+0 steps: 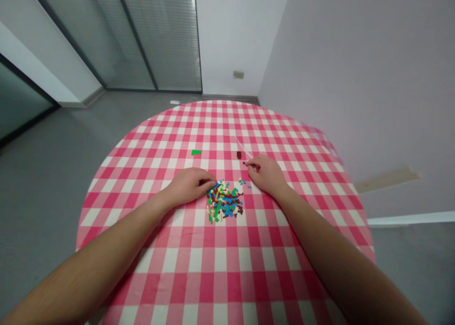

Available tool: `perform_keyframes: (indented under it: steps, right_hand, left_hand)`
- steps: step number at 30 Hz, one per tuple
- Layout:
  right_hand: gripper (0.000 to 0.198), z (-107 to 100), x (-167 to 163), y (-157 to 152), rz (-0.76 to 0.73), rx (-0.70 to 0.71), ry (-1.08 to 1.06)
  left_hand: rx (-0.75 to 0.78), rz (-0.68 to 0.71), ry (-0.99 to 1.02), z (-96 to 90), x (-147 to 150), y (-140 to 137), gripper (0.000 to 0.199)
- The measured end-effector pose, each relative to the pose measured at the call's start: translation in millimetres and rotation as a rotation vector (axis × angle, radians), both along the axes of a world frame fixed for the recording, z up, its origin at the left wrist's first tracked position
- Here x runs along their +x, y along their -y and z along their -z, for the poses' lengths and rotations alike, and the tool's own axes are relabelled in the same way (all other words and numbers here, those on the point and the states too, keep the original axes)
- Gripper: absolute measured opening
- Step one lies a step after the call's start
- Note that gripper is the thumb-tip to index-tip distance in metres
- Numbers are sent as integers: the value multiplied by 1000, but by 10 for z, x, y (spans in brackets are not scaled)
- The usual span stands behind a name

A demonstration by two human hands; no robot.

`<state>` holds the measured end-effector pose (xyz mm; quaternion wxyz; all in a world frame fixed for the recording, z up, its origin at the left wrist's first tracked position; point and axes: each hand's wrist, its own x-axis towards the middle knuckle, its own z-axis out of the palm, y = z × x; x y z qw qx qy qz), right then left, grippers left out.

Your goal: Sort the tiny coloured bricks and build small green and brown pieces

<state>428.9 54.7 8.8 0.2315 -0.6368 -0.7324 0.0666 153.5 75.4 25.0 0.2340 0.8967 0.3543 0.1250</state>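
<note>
A mixed pile of small toy building bricks in blue, green, brown, yellow and cream lies on the checked tablecloth between my hands. My left hand rests at the pile's upper left edge, thumb and forefinger brought together over it; whatever is between the tips is too small to make out. To the upper right of the pile is my right hand, its fingers pinched at a tiny dark brown brick. Just beyond those fingertips sits a larger dark brown brick piece. A flat green brick piece lies farther off, beyond my left hand.
The round table wears a red-and-white checked tablecloth. A few loose blue and green bricks lie by the pile's upper right. A grey-white wall stands close on the right, and glass panels with blinds stand behind at left.
</note>
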Motion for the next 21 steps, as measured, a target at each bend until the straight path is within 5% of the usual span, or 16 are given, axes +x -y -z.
perform_keyframes:
  steps: [21]
  right_hand:
    - [37,-60,-52,46,-33,-58,153]
  left_hand:
    - [3,7,15,37,-13,-6,27]
